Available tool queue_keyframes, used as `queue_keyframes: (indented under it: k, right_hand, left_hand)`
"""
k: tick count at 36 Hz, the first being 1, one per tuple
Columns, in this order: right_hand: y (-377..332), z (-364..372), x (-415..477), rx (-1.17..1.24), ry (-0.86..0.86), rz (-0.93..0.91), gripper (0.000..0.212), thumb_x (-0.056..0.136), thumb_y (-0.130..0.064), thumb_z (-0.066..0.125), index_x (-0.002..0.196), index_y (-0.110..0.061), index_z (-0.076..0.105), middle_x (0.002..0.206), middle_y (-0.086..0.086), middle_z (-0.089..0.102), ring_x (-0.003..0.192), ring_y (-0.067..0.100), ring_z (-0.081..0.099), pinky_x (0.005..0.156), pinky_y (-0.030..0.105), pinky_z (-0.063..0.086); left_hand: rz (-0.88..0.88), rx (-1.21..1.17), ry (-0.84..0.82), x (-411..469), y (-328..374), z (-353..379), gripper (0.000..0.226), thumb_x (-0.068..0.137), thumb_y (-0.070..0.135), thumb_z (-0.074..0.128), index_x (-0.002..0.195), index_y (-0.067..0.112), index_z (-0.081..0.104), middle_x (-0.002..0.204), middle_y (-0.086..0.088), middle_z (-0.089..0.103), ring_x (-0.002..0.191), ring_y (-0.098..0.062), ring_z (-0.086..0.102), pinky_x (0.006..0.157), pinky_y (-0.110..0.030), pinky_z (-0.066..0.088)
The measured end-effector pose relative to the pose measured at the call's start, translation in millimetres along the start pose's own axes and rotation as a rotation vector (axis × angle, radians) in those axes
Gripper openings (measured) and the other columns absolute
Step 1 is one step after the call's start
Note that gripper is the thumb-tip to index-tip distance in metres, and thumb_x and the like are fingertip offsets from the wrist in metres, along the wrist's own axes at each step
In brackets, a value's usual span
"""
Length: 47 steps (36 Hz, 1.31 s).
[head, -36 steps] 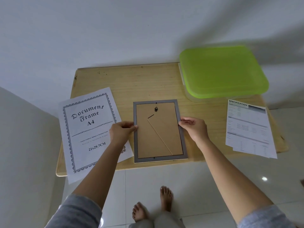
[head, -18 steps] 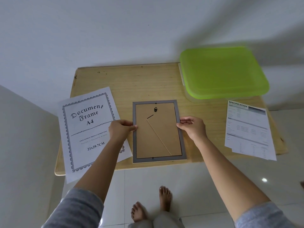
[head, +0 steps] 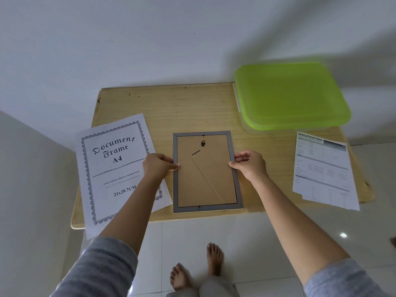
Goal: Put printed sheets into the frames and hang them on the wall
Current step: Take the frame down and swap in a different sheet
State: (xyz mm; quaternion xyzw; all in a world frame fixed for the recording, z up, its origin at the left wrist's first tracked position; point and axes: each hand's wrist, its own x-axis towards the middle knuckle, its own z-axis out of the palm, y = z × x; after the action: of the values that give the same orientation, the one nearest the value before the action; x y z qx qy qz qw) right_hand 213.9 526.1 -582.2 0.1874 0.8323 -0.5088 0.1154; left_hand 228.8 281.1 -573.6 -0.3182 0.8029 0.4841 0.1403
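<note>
A grey picture frame (head: 206,133) lies face down on the wooden table (head: 175,108), its brown backing board with a stand leg and a black hanger showing. My left hand (head: 157,165) pinches the frame's left edge, and my right hand (head: 249,165) pinches its right edge. A "Document Frame A4" sheet (head: 111,168) lies to the left, partly under my left forearm and overhanging the table's front edge. A small stack of printed "Specification" sheets (head: 321,170) lies at the right.
A clear box with a lime-green lid (head: 289,95) stands at the table's back right, against the white wall. A white panel rises at the left. White floor tiles and my bare feet (head: 197,266) are below the front edge.
Both hands stay on the frame's side edges. The frame has barely shifted; only the view moved slightly.
</note>
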Motion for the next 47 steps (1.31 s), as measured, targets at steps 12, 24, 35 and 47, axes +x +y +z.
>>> queue_keyframes:
  k: [12, 24, 35, 47]
  right_hand:
    - [-4, 7, -1, -0.082, 0.038, 0.010, 0.033, 0.071, -0.006, 0.077, 0.099, -0.003, 0.061, 0.081, 0.001, 0.057, 0.075, 0.014, 0.053, 0.055, 0.012, 0.037]
    - [2, 15, -19, -0.143, 0.134, -0.119, 0.028, 0.081, -0.008, 0.067, 0.107, -0.003, 0.060, 0.098, 0.011, 0.062, 0.083, 0.015, 0.055, 0.073, 0.019, 0.038]
    - [17, 25, -86, -0.529, -0.072, -0.221, 0.101, 0.075, -0.063, 0.059, 0.146, -0.009, 0.012, 0.154, 0.004, 0.011, 0.140, 0.022, 0.011, 0.112, 0.035, 0.023]
    - [28, 43, -111, -0.642, -0.088, -0.249, 0.135, 0.058, -0.081, 0.055, 0.145, -0.004, -0.013, 0.151, 0.009, -0.028, 0.142, 0.022, -0.018, 0.114, 0.030, -0.004]
  left_hand:
    - [-0.005, 0.050, 0.016, -4, 11, 5, 0.024, 0.066, 0.009, 0.081, 0.067, 0.010, 0.057, 0.082, -0.005, 0.060, 0.084, -0.018, 0.055, 0.072, -0.027, 0.041]
    - [0.121, -0.005, 0.081, -18, 1, 8, 0.018, 0.072, 0.011, 0.077, 0.083, 0.005, 0.064, 0.083, -0.005, 0.060, 0.080, -0.017, 0.054, 0.073, -0.026, 0.039]
    - [0.268, 0.115, 0.126, -46, -26, 20, 0.035, 0.085, 0.009, 0.061, 0.121, 0.006, 0.059, 0.108, -0.014, 0.057, 0.090, -0.016, 0.050, 0.086, -0.022, 0.038]
    - [0.299, 0.164, 0.117, -52, -31, 20, 0.028, 0.087, 0.005, 0.054, 0.114, 0.004, 0.062, 0.106, -0.013, 0.051, 0.083, -0.015, 0.045, 0.079, -0.021, 0.031]
